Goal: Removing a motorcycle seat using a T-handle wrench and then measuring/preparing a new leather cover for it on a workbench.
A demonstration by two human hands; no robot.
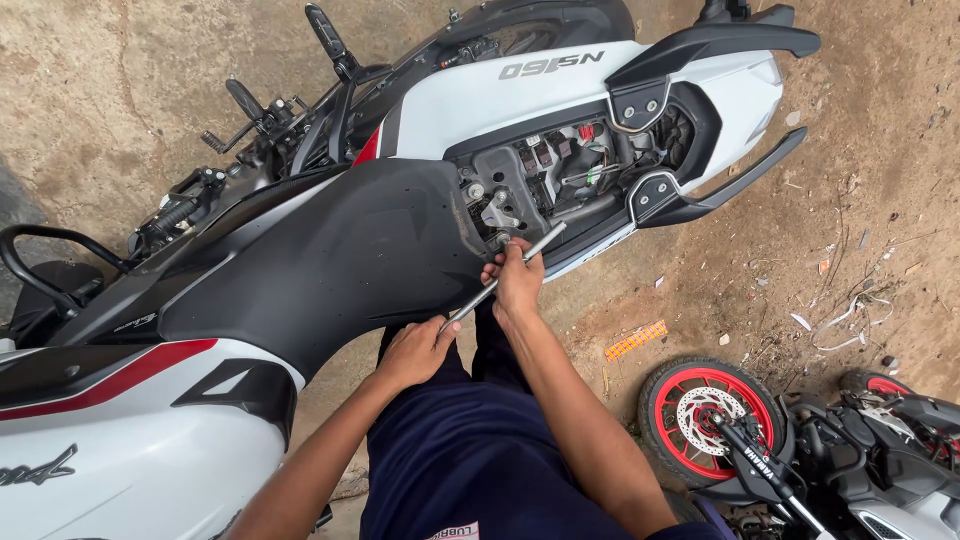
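A long metal wrench (497, 283) is gripped by both hands, left (415, 352) low, right (517, 280) near the motorcycle seat (330, 260).

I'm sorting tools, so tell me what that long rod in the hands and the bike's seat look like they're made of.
Rod: bare metal, likely steel; silvery, with a bright glint along its length. Both the left hand and the right hand grip it. Seat: matte black, probably vinyl or a similar synthetic cover over padding; it shows a dull, soft sheen and no hard reflections.
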